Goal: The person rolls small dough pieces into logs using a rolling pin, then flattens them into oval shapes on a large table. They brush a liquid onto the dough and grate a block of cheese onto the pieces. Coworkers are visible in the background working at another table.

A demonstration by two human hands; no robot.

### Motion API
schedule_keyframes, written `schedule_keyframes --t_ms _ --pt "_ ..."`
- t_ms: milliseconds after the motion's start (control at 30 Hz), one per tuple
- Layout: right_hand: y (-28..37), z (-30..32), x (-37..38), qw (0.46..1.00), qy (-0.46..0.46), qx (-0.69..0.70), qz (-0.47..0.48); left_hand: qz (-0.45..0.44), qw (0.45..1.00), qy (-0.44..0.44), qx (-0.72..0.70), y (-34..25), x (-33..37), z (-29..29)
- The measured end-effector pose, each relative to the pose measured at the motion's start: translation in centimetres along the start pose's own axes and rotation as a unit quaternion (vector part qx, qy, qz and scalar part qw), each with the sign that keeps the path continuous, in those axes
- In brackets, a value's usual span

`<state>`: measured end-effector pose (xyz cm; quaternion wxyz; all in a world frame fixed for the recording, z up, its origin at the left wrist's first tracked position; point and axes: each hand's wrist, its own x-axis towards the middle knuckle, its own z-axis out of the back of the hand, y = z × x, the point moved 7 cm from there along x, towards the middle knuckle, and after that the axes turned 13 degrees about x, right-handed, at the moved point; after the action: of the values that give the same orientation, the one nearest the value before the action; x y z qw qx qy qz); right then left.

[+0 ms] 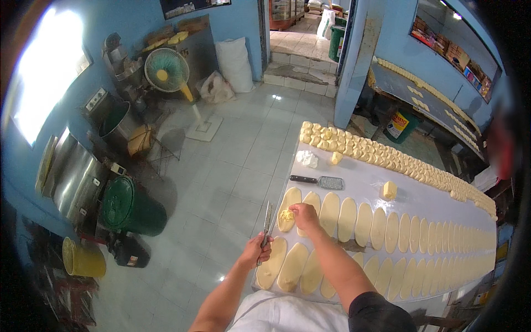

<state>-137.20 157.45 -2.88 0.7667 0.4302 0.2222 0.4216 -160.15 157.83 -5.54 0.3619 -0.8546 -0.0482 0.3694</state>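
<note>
Flat oval pieces of dough lie in two long rows on the pale tabletop. My right hand is over the near-left end of the far row, its fingers pinched together at a small heap of grated cheese on the first oval. My left hand is closed around a slim metal tool, held upright just off the table's left edge; its two long thin edges show, but its exact kind does not. A flat grater with a dark handle lies beyond the dough.
Blocks of cheese and a crumpled white wrapper rest on the table. Rows of shaped dough line its far edge. On the left floor stand a pedestal fan, a green lidded bin and a yellow bucket.
</note>
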Motion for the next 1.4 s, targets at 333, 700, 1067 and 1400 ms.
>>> schedule_keyframes --t_ms 333,700,1067,1400 --pt "0.5 0.6 -0.5 0.998 0.019 0.054 0.022 -0.006 0.999 0.03 -0.032 1.1 -1.4 0.7" --pt "3.6 -3.7 -3.5 0.972 0.11 -0.095 0.184 0.007 0.999 0.01 -0.045 1.9 -3.5 1.5" --pt "3.8 -4.7 -3.2 0.959 0.068 -0.186 0.203 -0.01 0.999 -0.015 -0.042 2.1 -4.7 2.3" --pt "2.3 0.8 -0.2 0.992 0.04 -0.113 0.049 0.003 0.999 -0.022 -0.041 2.4 -5.0 1.9"
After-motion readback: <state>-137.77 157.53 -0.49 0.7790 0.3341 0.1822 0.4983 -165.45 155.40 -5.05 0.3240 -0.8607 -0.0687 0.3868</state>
